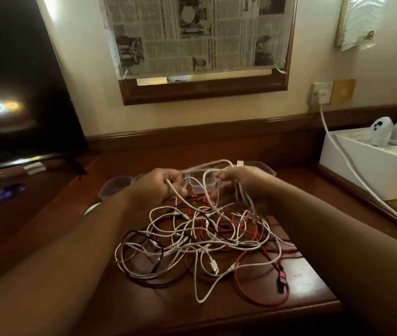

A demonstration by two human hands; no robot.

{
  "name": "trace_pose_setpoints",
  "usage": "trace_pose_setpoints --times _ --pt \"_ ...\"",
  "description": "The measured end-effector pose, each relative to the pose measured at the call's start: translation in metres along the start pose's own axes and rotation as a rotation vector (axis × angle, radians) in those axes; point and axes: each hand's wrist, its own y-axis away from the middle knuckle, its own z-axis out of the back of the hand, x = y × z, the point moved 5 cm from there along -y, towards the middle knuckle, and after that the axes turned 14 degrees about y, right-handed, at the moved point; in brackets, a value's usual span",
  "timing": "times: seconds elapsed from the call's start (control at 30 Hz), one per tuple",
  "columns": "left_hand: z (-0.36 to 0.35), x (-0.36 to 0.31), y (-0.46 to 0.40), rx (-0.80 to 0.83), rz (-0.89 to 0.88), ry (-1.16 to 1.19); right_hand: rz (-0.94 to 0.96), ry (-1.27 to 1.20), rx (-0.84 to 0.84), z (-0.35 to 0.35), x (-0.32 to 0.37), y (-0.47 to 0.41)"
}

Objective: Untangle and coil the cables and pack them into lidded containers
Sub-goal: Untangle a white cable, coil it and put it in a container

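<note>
A person's left hand (160, 184) and right hand (241, 180) each pinch a white cable (207, 166), fingers curled. It is lifted above a tangled cable pile (200, 243) on a wooden table (217, 311).

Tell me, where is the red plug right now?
The red plug lies on the wooden table, at the near right edge of the cable pile, below the right hand.
</note>
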Motion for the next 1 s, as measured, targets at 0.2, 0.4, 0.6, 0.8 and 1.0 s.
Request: trace_pose_setpoints --times 0.2,0.4,0.6,0.8,1.0 --pt "0.003 -0.013 0.018 0.283 0.124 0.211 0.123 0.148 0.030 0.008 -0.009 0.010" --pt "0.013 -0.002 0.025 0.167 0.190 0.217 0.467 0.622 0.532 -0.019 0.005 0.053" --pt "0.001 -0.032 0.039 0.186 0.117 0.187 0.323 0.782 0.775 -0.035 -0.004 0.071" --pt "-0.017 -0.070 0.053 0.110 -0.066 0.338 0.240 0.998 0.073 -0.024 0.006 0.073" --pt "-0.025 -0.090 0.064 0.093 -0.241 0.418 0.410 0.893 -0.562 -0.003 0.026 0.089"
